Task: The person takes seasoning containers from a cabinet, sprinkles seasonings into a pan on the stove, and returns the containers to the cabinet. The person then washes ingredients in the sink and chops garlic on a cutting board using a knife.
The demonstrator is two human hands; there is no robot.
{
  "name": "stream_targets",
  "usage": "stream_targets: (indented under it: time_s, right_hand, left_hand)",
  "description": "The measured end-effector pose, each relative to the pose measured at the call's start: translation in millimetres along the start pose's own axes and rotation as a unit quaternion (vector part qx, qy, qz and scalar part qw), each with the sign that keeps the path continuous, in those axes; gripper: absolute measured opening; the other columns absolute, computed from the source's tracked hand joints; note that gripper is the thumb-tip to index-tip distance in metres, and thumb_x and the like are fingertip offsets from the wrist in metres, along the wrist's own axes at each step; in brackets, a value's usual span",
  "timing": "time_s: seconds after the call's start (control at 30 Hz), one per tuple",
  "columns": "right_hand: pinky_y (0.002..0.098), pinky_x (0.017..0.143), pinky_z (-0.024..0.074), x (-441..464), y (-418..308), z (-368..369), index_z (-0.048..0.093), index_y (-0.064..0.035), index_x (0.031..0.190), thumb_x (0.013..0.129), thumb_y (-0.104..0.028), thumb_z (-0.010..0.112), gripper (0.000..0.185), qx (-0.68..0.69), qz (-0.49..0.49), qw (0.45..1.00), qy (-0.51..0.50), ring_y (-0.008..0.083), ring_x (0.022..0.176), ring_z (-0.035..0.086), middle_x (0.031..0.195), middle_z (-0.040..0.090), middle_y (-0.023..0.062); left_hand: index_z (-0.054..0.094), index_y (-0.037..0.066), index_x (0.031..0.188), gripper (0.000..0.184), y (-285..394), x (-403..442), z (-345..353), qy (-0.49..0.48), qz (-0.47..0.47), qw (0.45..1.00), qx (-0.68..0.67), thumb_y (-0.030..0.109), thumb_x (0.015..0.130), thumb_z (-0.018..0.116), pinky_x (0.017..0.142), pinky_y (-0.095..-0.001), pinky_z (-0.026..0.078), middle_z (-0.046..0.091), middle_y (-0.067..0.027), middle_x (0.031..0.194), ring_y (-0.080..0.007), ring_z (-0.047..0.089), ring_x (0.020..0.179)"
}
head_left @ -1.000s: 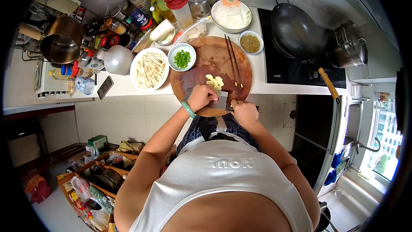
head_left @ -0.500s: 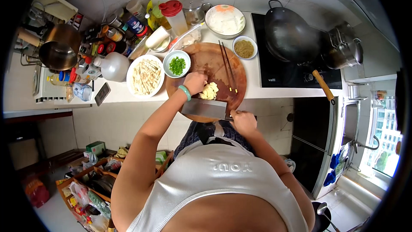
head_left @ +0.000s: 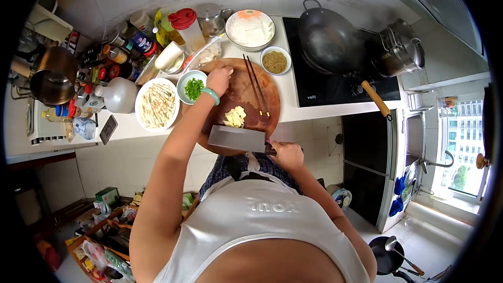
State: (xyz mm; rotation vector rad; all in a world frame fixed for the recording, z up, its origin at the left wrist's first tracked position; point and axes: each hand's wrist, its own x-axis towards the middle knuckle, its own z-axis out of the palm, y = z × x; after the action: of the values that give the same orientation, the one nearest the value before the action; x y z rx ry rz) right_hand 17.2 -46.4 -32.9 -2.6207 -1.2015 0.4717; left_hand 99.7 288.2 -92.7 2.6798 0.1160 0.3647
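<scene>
A round wooden board (head_left: 241, 86) lies at the counter's front edge. My right hand (head_left: 287, 155) is wrapped round the handle of a cleaver (head_left: 237, 139), whose wide blade rests over the board's near edge. Just beyond the blade sits a small pile of pale yellow pieces (head_left: 234, 117). My left hand (head_left: 219, 80), with a green bangle at its wrist, is at the board's far left part, fingers closed; a small pale bit shows at the fingertips, too small to name. Beside this hand stands a bowl of chopped greens (head_left: 193, 88). Two dark chopsticks (head_left: 255, 85) lie on the board.
Left of the board is a plate of pale strips (head_left: 157, 105), with bottles and jars behind. Beyond the board are a bowl of white food (head_left: 250, 29) and a bowl of brownish food (head_left: 275, 61). A wok (head_left: 330, 42) stands on the black stove (head_left: 335, 91) to the right.
My left hand has moved from the yellow pieces to the far left part of the board. The cleaver has come away from the pile toward the near edge. The view has shifted.
</scene>
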Motion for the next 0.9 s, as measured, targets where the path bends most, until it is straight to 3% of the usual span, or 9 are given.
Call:
stream_targets:
  time_s: [0.1, 0.17, 0.33, 0.37, 0.47, 0.57, 0.7, 0.77, 0.9]
  right_hand:
    - [0.0432, 0.065, 0.0527, -6.0, -1.7, -6.5, 0.060, -0.0086, 0.083, 0.073, -0.029, 0.073, 0.027, 0.061, 0.060, 0.996, 0.002, 0.0330, 0.070, 0.065, 0.072, 0.065, 0.0120]
    - [0.0457, 0.067, 0.0524, -5.4, -3.8, -8.9, 0.063, -0.0066, 0.083, 0.075, -0.032, 0.070, 0.028, 0.087, 0.164, 0.983, -0.013, 0.0354, 0.072, 0.065, 0.074, 0.066, 0.0150]
    - [0.0467, 0.065, 0.0494, 10.0, 3.5, 6.5, 0.064, -0.0028, 0.082, 0.080, -0.034, 0.068, 0.032, 0.217, 0.206, 0.954, 0.032, 0.0432, 0.074, 0.061, 0.075, 0.062, 0.0243]
    - [0.0467, 0.065, 0.0494, 15.2, 2.4, 5.3, 0.064, -0.0028, 0.082, 0.080, -0.034, 0.068, 0.032, 0.219, 0.203, 0.954, 0.028, 0.0432, 0.074, 0.061, 0.075, 0.062, 0.0243]
    - [0.0465, 0.065, 0.0487, 24.4, 2.9, 9.3, 0.063, -0.0007, 0.079, 0.080, -0.032, 0.069, 0.032, 0.253, 0.215, 0.943, 0.013, 0.0427, 0.075, 0.061, 0.076, 0.062, 0.0236]
    - [0.0447, 0.065, 0.0488, 25.3, 2.6, 16.3, 0.065, -0.0014, 0.082, 0.080, -0.030, 0.069, 0.029, 0.270, 0.215, 0.939, -0.002, 0.0416, 0.074, 0.061, 0.076, 0.063, 0.0224]
    - [0.0415, 0.065, 0.0489, 24.9, -5.1, 10.7, 0.066, -0.0014, 0.084, 0.081, -0.028, 0.069, 0.027, 0.318, 0.234, 0.919, -0.024, 0.0383, 0.073, 0.063, 0.075, 0.064, 0.0210]
    - [0.0336, 0.053, 0.0453, 22.3, -5.8, 11.9, 0.067, 0.0006, 0.083, 0.081, -0.024, 0.068, 0.025, 0.355, 0.246, 0.901, 0.035, 0.0158, 0.052, 0.055, 0.058, 0.057, 0.0111]
    - [0.0327, 0.051, 0.0440, 19.4, -3.8, 4.6, 0.066, 0.0008, 0.081, 0.082, -0.024, 0.067, 0.025, 0.353, 0.253, 0.900, 0.040, 0.0139, 0.049, 0.054, 0.056, 0.056, 0.0088]
  left_hand:
    - [0.066, 0.003, 0.109, 0.024, 20.8, -15.2, -68.8, -0.120, -0.141, 0.956, -0.227, 0.004, 0.086, 0.062, 0.065, -0.0316, 0.054, 0.068, -0.0158, 0.099, -0.0216, 0.067, 0.077]
    - [0.066, -0.001, 0.109, 0.021, 6.2, -43.9, -79.6, -0.009, -0.188, 0.877, -0.443, 0.001, 0.089, 0.059, 0.065, -0.0237, 0.053, 0.067, -0.0104, 0.088, -0.0124, 0.064, 0.073]
    - [0.069, 0.002, 0.105, 0.019, -3.4, -125.8, -73.7, 0.047, -0.318, 0.865, -0.386, 0.004, 0.087, 0.064, 0.063, -0.0223, 0.050, 0.067, -0.0033, 0.080, -0.0097, 0.062, 0.071]
    - [0.068, 0.001, 0.104, 0.023, -2.5, -139.0, -58.4, 0.050, -0.231, 0.920, -0.313, 0.000, 0.082, 0.065, 0.064, -0.0239, 0.051, 0.067, -0.0056, 0.081, -0.0109, 0.062, 0.072]
    - [0.065, 0.003, 0.111, 0.038, 24.6, -151.5, -31.8, 0.000, -0.187, 0.946, -0.265, -0.005, 0.073, 0.064, 0.071, -0.0276, 0.054, 0.062, -0.0123, 0.110, -0.0189, 0.064, 0.087]
    - [0.063, 0.004, 0.113, 0.047, 48.3, -140.6, -22.3, 0.036, -0.093, 0.977, -0.191, 0.003, 0.066, 0.065, 0.091, -0.0373, 0.047, 0.060, -0.0133, 0.116, -0.0330, 0.057, 0.104]
    - [0.061, 0.006, 0.115, 0.052, 57.8, -119.8, -9.1, 0.012, -0.047, 0.975, -0.219, 0.010, 0.064, 0.067, 0.099, -0.0408, 0.040, 0.058, -0.0123, 0.122, -0.0331, 0.050, 0.116]
    - [0.060, 0.008, 0.117, 0.055, 61.9, -112.0, -10.5, -0.068, 0.036, 0.987, -0.144, 0.016, 0.063, 0.069, 0.099, -0.0389, 0.037, 0.055, -0.0093, 0.125, -0.0285, 0.047, 0.120]
    - [0.058, 0.011, 0.122, 0.059, 60.7, -114.4, -17.7, -0.164, 0.032, 0.982, -0.085, 0.021, 0.066, 0.071, 0.097, -0.0391, 0.036, 0.055, -0.0115, 0.125, -0.0269, 0.046, 0.120]
